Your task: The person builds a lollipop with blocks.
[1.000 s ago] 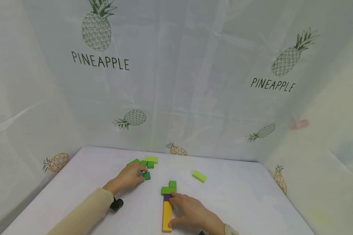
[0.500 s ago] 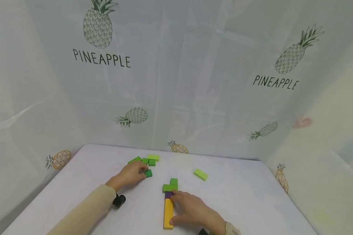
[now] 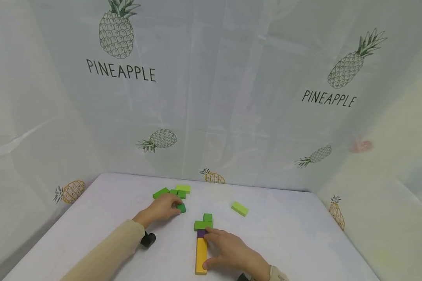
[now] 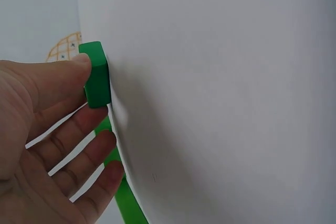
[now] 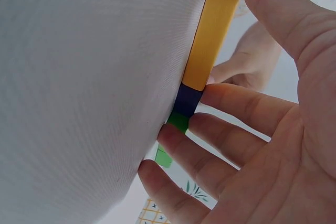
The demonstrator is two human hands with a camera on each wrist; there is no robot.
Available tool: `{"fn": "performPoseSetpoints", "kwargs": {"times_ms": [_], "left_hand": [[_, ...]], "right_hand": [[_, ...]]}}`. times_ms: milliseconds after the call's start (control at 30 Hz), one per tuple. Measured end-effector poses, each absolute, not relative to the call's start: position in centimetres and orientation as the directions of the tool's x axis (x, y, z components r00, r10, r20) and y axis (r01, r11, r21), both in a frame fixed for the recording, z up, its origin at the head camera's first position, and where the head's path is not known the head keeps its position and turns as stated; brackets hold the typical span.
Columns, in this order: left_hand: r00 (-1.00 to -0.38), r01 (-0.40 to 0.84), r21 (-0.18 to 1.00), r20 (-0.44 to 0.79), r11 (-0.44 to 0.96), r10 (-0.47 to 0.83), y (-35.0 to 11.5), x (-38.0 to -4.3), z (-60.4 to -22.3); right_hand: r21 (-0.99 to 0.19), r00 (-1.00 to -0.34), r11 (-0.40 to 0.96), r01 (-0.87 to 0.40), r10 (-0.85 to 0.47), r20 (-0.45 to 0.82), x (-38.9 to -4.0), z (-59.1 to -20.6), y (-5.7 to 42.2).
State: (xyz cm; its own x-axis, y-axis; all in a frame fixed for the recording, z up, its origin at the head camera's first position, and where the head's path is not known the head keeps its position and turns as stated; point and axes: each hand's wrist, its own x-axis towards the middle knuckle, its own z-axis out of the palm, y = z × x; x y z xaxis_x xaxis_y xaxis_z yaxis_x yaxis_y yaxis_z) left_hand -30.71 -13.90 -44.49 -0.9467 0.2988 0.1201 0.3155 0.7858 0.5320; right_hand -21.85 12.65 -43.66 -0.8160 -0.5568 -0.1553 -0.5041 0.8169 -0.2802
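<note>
Our right hand lies relaxed; our left hand pinches.
Well short of the far edge of the tabletop, the former touches a yellow bar and purple block; closer to that edge, our left grip holds a dark green block.

Row up the middle, cluster back left, stray back right!
And from my seat, the front block runs straight away across the bench, the second block right behind it, the third block crosswise behind that, the rear block at its right end. My right grip is against the row's right side. Back left, my left grip has the pinched block, before the cluster; the stray block lies alone, behind and right of the row. The sheet hangs behind everything.
</note>
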Motion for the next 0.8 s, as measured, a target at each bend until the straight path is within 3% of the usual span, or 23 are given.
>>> {"fn": "performPoseSetpoints", "kwargs": {"times_ms": [800], "left_hand": [[-0.887, 0.418, 0.551, 0.074, 0.722, 0.457, -9.0, -30.9, -44.5]], "right_hand": [[-0.251, -0.792, 0.789, -0.561, -0.600, -0.113, -21.9, -43.8, 13.0]]}}
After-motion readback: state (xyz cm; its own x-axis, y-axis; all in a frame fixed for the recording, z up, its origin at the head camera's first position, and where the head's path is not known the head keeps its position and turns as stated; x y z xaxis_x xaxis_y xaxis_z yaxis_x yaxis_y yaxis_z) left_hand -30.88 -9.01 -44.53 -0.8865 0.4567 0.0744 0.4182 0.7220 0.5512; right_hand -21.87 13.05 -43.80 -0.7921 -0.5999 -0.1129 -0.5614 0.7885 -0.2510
